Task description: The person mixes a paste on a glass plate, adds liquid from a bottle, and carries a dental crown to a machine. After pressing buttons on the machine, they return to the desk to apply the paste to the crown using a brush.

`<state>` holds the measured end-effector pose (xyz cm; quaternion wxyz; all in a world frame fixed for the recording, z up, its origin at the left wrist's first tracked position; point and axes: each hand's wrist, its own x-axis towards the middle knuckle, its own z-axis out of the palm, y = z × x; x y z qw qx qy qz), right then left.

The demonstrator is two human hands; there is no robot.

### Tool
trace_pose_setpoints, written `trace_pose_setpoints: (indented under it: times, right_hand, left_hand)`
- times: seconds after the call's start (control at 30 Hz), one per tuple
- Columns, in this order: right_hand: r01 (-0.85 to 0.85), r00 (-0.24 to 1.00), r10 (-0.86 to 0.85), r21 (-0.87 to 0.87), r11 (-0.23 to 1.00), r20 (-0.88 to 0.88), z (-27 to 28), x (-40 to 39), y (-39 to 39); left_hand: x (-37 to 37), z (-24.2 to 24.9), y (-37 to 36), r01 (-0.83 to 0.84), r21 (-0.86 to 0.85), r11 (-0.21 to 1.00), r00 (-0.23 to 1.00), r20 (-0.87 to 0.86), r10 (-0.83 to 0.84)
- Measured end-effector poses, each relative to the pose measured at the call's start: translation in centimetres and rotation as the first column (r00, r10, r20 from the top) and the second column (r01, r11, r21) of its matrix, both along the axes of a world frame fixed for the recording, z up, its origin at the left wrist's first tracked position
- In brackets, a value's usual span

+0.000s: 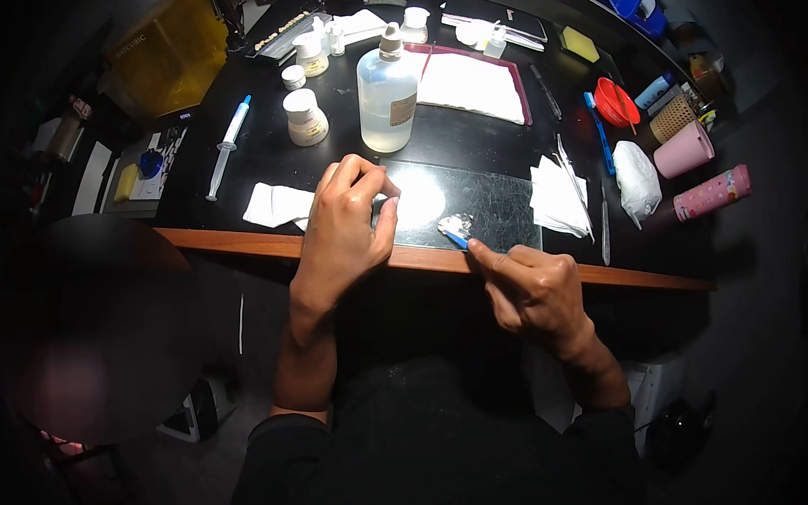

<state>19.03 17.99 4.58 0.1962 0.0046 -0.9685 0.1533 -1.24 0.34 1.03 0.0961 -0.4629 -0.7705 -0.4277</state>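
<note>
My left hand (352, 211) is curled over the left edge of a glass plate (504, 189), its thumb and bent fingers on that edge. The plate lies at the table's front, with a bright light reflection on it. In my right hand (541, 288) is a slim tool with a blue end (457, 240), the forefinger stretched along it. The blue end touches a small heap of white paste (456, 225) on the plate. Most of the tool is hidden by the hand. A white cloth or tissue (277, 205) lies beside my left hand.
Behind the plate stands a clear squeeze bottle (387, 96) of liquid. Left of it are a white-capped jar (305, 120) and a syringe (230, 148). To the right lie paper tissues (559, 200) with tweezers (573, 183), a toothbrush (598, 135) and a pink cup (683, 149). The wooden edge (430, 258) runs in front.
</note>
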Motion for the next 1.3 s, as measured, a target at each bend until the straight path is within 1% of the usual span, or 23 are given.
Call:
trace_pose_setpoints:
  times: [0.03,0.13,0.23,0.33,0.43,0.53,0.73,0.83,0.93,0.97,1.07,1.17,1.27,1.3]
  right_hand:
    - [-0.011,1.0,0.011,0.005,1.0,-0.009,-0.2,0.0,-0.1]
    - [0.049,0.999,-0.05,0.036,0.998,0.022,-0.4,0.0,-0.1]
    - [0.034,0.998,-0.033,-0.021,0.999,0.06,0.0,0.2,-0.1]
    - [0.057,0.998,-0.054,-0.077,0.995,0.037,0.0,0.1,0.1]
    - [0.038,0.997,-0.034,-0.045,0.998,0.076,0.3,0.2,0.1]
    - [0.028,0.999,-0.025,-0.062,0.998,0.038,0.0,0.0,0.1]
    - [0.027,0.997,-0.021,-0.083,0.996,0.074,0.0,0.2,-0.2]
    - [0.04,0.999,-0.04,-0.088,0.995,0.0,-0.4,0.2,0.0]
    - [0.036,0.999,-0.034,-0.088,0.995,0.025,-0.5,0.3,-0.2]
    - [0.033,0.999,-0.033,-0.104,0.994,-0.001,-0.7,0.2,0.0]
    - [0.028,1.0,-0.028,-0.09,0.996,0.002,-0.9,0.0,-0.1]
    - [0.035,0.999,-0.034,-0.112,0.993,0.013,-0.4,-0.1,-0.1]
    - [0.028,0.997,-0.022,-0.079,0.996,0.075,0.1,-0.1,-0.2]
    - [0.022,0.998,-0.017,-0.077,0.997,0.063,0.1,-0.2,-0.3]
  left_hand:
    - [0.0,-0.1,0.1,0.012,0.014,1.0,1.0,-0.012,-0.012]
    - [0.0,-0.1,0.1,0.006,0.006,1.0,1.0,-0.022,-0.006]
    - [0.1,0.0,0.1,0.003,-0.007,1.0,1.0,-0.014,-0.003]
    - [0.0,0.0,0.1,0.004,0.0,1.0,1.0,-0.021,-0.004]
    - [0.0,0.0,0.1,0.005,-0.004,1.0,1.0,-0.016,-0.005]
    - [0.0,-0.1,0.1,0.004,-0.003,1.0,1.0,-0.027,-0.004]
    - [0.1,0.0,0.1,0.003,0.001,1.0,1.0,-0.016,-0.003]
    - [0.0,-0.1,0.1,0.007,0.007,1.0,1.0,-0.025,-0.006]
    - [0.0,-0.1,0.1,0.006,0.008,1.0,1.0,-0.024,-0.006]
    - [0.0,0.0,0.1,0.004,0.007,1.0,1.0,-0.021,-0.004]
    - [0.1,0.1,0.0,0.002,-0.002,1.0,1.0,-0.016,-0.002]
    - [0.2,0.0,-0.1,0.002,0.001,1.0,1.0,-0.016,-0.001]
    - [0.0,0.0,0.1,0.006,0.008,1.0,1.0,-0.02,-0.006]
    - [0.0,0.0,0.1,0.004,0.005,1.0,1.0,-0.016,-0.004]
